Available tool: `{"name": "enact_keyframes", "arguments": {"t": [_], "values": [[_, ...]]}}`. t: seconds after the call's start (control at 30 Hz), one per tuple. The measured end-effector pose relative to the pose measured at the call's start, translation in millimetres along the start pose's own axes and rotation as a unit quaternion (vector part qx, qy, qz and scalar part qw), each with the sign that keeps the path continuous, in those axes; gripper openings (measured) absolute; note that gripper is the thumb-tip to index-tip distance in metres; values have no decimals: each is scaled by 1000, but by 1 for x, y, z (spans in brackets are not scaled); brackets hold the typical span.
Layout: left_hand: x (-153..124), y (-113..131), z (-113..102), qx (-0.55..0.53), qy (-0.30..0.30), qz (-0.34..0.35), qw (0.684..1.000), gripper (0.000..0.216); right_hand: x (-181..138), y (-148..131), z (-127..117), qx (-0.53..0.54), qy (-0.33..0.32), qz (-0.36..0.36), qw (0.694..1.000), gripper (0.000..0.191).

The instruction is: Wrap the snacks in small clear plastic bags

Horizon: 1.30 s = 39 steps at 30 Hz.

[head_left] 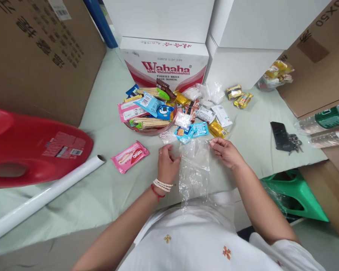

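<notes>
A clear plastic bag [194, 165] hangs over the table's front edge, in front of my white shirt. My right hand [224, 151] pinches its upper right corner between thumb and fingers. At the bag's left edge is my left hand [168, 163], fingers loosely bent and thumb apart from them; the thumb tip lies close to the plastic, and I cannot tell if it touches. Left of that hand lies a pink wafer packet [130, 156]. Just beyond both hands are light-blue snack packets [199, 130], a gold packet [218, 129] and a clear-wrapped piece [183, 119].
A round tray [149, 132] heaped with snack packs and stick bundles stands before a Wahaha carton [166, 64]. A red plastic container [31, 146] and white tube [48, 199] lie left. Phone [280, 134], keys [295, 143] and bottles [324, 122] are right, above a green stool [299, 195].
</notes>
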State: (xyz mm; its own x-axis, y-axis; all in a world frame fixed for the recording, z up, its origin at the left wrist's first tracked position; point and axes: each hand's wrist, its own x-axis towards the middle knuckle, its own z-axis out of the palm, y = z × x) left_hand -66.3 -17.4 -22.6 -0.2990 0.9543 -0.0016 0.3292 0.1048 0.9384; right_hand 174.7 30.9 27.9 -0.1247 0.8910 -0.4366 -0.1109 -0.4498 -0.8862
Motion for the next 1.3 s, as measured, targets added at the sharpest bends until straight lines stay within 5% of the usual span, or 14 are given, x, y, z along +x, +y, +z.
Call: {"name": "enact_keyframes", "arguments": {"t": [0.07, 0.13, 0.23, 0.3, 0.47, 0.67, 0.83, 0.93, 1.03, 1.3], "values": [[-6, 12, -2, 30, 33, 81, 996, 27, -8, -5, 4, 14, -8, 11, 1000, 48], [-11, 27, -3, 16, -41, 142, 989, 8, -15, -8, 10, 25, -13, 14, 999, 46], [-16, 49, 3, -45, -184, 126, 974, 18, -25, -9, 22, 38, -21, 5, 999, 44], [-17, 57, 12, -83, -209, 86, 970, 24, -31, -9, 31, 35, -21, -9, 999, 44], [-16, 52, 25, -167, -177, 10, 970, 19, -43, -5, 42, -21, 12, -69, 997, 41], [-12, 37, 11, -292, -161, -88, 939, 30, -49, -8, 34, -13, 46, -75, 996, 26], [-7, 37, -12, -459, -113, -222, 853, 34, -44, -11, 24, 73, 119, -98, 985, 24], [2, 35, -25, -483, -20, -303, 821, 24, -34, -10, 19, 127, 150, -84, 977, 30], [13, 30, -36, -458, 61, -333, 822, 18, -18, -6, 13, 156, 177, -85, 968, 30], [6, 28, -41, -375, 77, -302, 873, 31, 6, 4, 18, 207, 191, -15, 959, 27]]}}
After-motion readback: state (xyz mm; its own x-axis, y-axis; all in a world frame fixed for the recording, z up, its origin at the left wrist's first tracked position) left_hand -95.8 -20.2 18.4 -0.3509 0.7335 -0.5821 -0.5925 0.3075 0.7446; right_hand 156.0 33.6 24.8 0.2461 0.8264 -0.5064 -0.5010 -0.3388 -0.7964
